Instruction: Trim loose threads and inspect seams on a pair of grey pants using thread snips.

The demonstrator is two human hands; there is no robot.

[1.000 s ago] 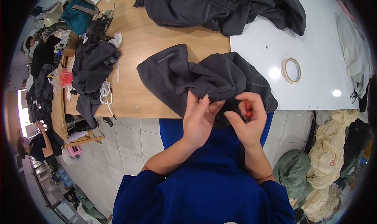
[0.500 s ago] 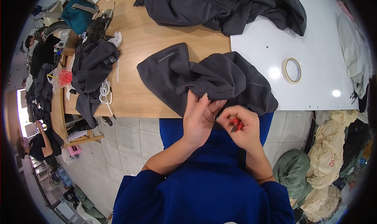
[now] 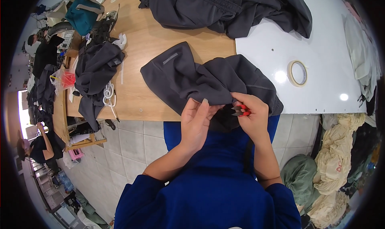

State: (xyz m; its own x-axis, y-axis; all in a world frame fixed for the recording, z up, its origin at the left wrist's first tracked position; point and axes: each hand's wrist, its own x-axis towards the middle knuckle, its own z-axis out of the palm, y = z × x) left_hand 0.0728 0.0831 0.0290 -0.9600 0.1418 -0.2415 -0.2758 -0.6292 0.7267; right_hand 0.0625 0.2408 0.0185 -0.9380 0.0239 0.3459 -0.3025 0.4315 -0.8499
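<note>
Workroom seen from above, centred on a surface (image 3: 132,80) that is wood-toned at left and glossy white at right. Nearest, my blue clothing (image 3: 200,197) fills the lower middle over a tiled floor (image 3: 124,148). My left hand (image 3: 195,126) grips the near fold of a dark grey garment (image 3: 212,78), its fingers partly hidden by cloth. My right hand (image 3: 256,116) is closed around small red-handled snips (image 3: 243,110), blades pointing left, with its extended fingertips at the same fold. The garment lies crumpled on the surface, its near part overhanging the front edge. To the right, beside the surface, are a green bundle (image 3: 300,175) and cream cloth (image 3: 335,148). On the white section, a tape roll (image 3: 297,73) lies flat. At left, a white cord (image 3: 109,96) rests beside another grey garment (image 3: 98,66). Farther off are a heap of dark grey clothing (image 3: 224,12), a teal bag (image 3: 83,14) and, at far left, another person (image 3: 40,146).
</note>
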